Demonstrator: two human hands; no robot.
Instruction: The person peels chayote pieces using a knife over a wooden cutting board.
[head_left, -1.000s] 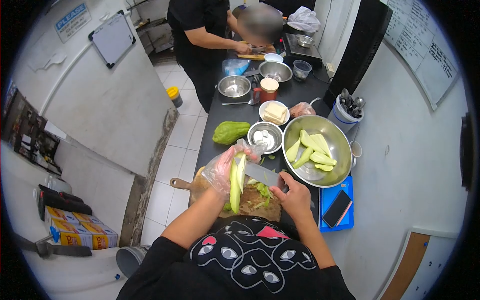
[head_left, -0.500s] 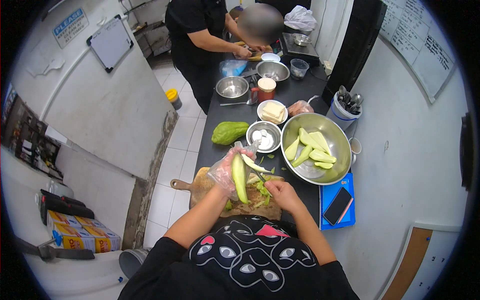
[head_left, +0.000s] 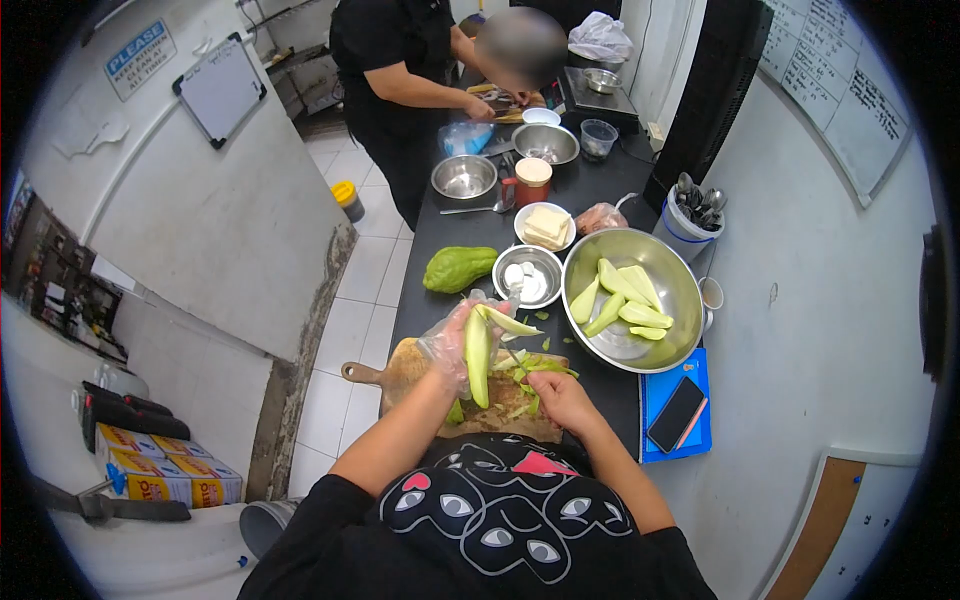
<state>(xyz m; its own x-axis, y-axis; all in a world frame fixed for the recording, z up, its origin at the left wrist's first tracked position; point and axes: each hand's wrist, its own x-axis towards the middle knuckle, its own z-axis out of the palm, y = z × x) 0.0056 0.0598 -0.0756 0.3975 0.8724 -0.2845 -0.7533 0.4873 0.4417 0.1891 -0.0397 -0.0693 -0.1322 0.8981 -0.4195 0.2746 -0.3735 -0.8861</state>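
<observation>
My left hand (head_left: 458, 345), in a clear plastic glove, is closed around a pale green chayote wedge (head_left: 478, 365) held above the wooden cutting board (head_left: 405, 375). A strip of peel (head_left: 512, 323) hangs off the wedge's upper end, toward the right. In my right hand (head_left: 562, 396) is a knife (head_left: 517, 357) with a thin blade, its handle mostly hidden by the fingers. Green peelings (head_left: 545, 366) lie on the board under both hands. Just beyond, a whole chayote (head_left: 458, 268) rests on the dark counter. Several peeled wedges (head_left: 625, 295) sit in the large steel bowl (head_left: 682, 335) at right.
Behind my hands are a small steel bowl with white pieces (head_left: 527, 275), a dish of pale yellow blocks (head_left: 546, 226) and a red mug (head_left: 532, 182). A phone (head_left: 676, 414) lies on a blue folder (head_left: 655, 385). A co-worker (head_left: 400, 90) cuts at the far end.
My right hand and knife have dropped slightly away from the wedge. The peel strip has swung outward to the right, still at the wedge's top. The co-worker's hands have shifted a little.
</observation>
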